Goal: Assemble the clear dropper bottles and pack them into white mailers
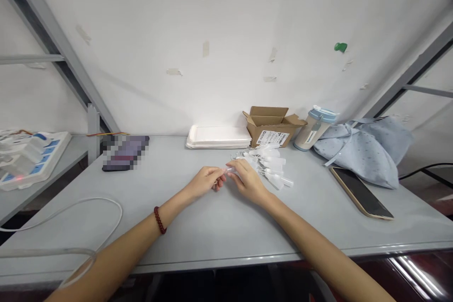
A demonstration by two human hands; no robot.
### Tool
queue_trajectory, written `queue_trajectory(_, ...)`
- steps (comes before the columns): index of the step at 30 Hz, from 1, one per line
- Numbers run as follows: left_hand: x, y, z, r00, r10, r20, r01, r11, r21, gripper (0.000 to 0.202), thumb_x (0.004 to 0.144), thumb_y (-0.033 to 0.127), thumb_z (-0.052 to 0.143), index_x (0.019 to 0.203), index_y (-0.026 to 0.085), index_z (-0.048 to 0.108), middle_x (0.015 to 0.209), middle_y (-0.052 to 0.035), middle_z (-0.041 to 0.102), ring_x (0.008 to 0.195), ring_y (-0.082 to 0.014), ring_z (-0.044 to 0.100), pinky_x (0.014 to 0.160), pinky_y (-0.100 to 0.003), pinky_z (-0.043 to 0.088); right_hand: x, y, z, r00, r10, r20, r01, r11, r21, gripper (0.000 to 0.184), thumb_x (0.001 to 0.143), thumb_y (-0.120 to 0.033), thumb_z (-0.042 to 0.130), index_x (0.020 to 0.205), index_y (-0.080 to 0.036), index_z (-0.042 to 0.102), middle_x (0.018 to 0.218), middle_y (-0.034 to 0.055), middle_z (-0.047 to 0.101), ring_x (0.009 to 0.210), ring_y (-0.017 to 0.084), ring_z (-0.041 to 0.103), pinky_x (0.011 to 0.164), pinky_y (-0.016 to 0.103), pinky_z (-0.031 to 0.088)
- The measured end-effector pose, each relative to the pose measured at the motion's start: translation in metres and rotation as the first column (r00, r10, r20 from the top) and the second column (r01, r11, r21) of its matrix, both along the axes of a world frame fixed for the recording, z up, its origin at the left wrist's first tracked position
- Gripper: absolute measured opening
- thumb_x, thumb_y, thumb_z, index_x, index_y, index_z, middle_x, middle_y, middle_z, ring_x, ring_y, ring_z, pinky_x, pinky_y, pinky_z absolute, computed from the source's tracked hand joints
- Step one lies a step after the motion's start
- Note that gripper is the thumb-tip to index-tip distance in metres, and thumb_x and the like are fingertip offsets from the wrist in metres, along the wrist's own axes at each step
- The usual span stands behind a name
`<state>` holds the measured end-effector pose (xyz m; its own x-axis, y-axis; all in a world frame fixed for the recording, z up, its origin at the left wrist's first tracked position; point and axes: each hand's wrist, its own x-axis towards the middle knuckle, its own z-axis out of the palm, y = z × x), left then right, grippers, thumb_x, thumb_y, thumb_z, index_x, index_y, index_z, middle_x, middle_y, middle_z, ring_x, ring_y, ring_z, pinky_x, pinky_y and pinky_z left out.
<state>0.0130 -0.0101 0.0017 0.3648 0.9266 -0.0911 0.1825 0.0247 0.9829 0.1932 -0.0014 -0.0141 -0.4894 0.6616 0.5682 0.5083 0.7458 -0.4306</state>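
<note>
My left hand (207, 180) and my right hand (247, 180) meet over the middle of the grey table (212, 226). Both have their fingers curled and pinched on a small clear plastic piece (228, 170) between them. Just behind my right hand lies a pile of small white plastic tubes (271, 163) with thin wires. A dark red bead bracelet sits on my left wrist.
A stack of white trays (217, 137), an open cardboard box (272, 127) and a lidded cup (314, 128) stand along the wall. A pale blue cloth bag (361, 153) and a phone (361, 192) lie right. A dark device (123, 153), a power strip (31, 155) and clear tubing (71, 212) lie left.
</note>
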Motion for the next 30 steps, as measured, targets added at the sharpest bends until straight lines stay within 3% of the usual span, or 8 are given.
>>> queue_trajectory(3,0.000,-0.001,0.001,0.999,0.007,0.053,-0.003,0.997,-0.073,0.038,0.079,0.047,0.053,0.062,0.014,0.060,0.054,-0.0010,0.054,0.050,-0.0116,0.049,0.052,-0.025,0.038,-0.002,-0.002,-0.001,0.998,0.038,0.041,-0.037,0.999,-0.025,0.020,0.094,-0.026,0.039,0.106,-0.018,0.054,0.092,0.0113,0.062,0.084,0.023,0.053,0.075,0.037,0.044)
queue_trajectory(6,0.001,-0.004,0.001,0.998,0.015,0.055,-0.010,0.996,-0.092,0.038,0.078,0.045,0.054,0.058,0.013,0.062,0.052,-0.0019,0.055,0.047,-0.0109,0.047,0.049,-0.025,0.037,-0.003,-0.006,0.004,0.994,0.106,-0.004,-0.105,0.980,-0.170,0.023,0.097,-0.027,0.034,0.097,-0.018,0.054,0.083,0.0073,0.062,0.075,0.019,0.054,0.070,0.032,0.044)
queue_trajectory(11,-0.002,-0.010,0.007,0.997,-0.056,-0.051,0.059,0.997,0.050,0.040,0.081,0.048,0.053,0.061,0.014,0.063,0.054,-0.0020,0.058,0.048,-0.0114,0.051,0.051,-0.024,0.040,-0.002,-0.013,0.015,0.984,0.145,-0.108,-0.177,0.897,-0.406,0.035,0.097,-0.041,0.032,0.081,-0.019,0.054,0.077,0.0026,0.059,0.071,0.015,0.054,0.068,0.028,0.041)
queue_trajectory(16,-0.010,-0.009,0.014,0.970,-0.143,-0.198,0.167,0.980,0.106,0.042,0.083,0.049,0.051,0.064,0.014,0.063,0.056,-0.0022,0.059,0.051,-0.0122,0.054,0.052,-0.024,0.041,-0.002,-0.014,0.015,0.982,0.103,-0.160,-0.176,0.811,-0.558,0.046,0.093,-0.053,0.033,0.064,-0.019,0.043,0.057,-0.0038,0.040,0.053,0.011,0.038,0.053,0.024,0.032)
queue_trajectory(18,-0.012,-0.007,0.014,0.977,-0.130,-0.168,0.143,0.987,0.068,0.043,0.083,0.050,0.050,0.065,0.014,0.062,0.056,-0.0017,0.058,0.050,-0.0117,0.053,0.052,-0.024,0.042,-0.002,-0.012,0.015,0.985,0.060,-0.164,-0.139,0.836,-0.530,0.046,0.094,-0.052,0.031,0.063,-0.019,0.040,0.057,-0.0038,0.039,0.053,0.011,0.037,0.054,0.025,0.031)
queue_trajectory(22,-0.015,-0.002,0.015,0.995,-0.017,-0.097,0.020,0.999,0.026,0.040,0.083,0.048,0.050,0.064,0.014,0.060,0.055,0.0001,0.056,0.048,-0.0101,0.051,0.051,-0.023,0.040,0.001,-0.009,0.018,0.998,-0.026,-0.065,0.000,0.928,-0.373,0.036,0.096,-0.044,0.031,0.077,-0.019,0.050,0.066,-0.0006,0.049,0.061,0.014,0.045,0.061,0.027,0.034)
queue_trajectory(30,-0.018,0.000,0.020,0.999,0.015,0.032,-0.012,0.998,-0.063,0.031,0.081,0.041,0.052,0.068,0.013,0.061,0.059,-0.0002,0.055,0.053,-0.0108,0.052,0.054,-0.024,0.041,0.010,-0.003,0.016,0.991,-0.129,0.047,0.137,0.964,-0.229,0.028,0.097,-0.035,0.032,0.091,-0.018,0.053,0.081,0.0051,0.060,0.071,0.018,0.054,0.066,0.029,0.038)
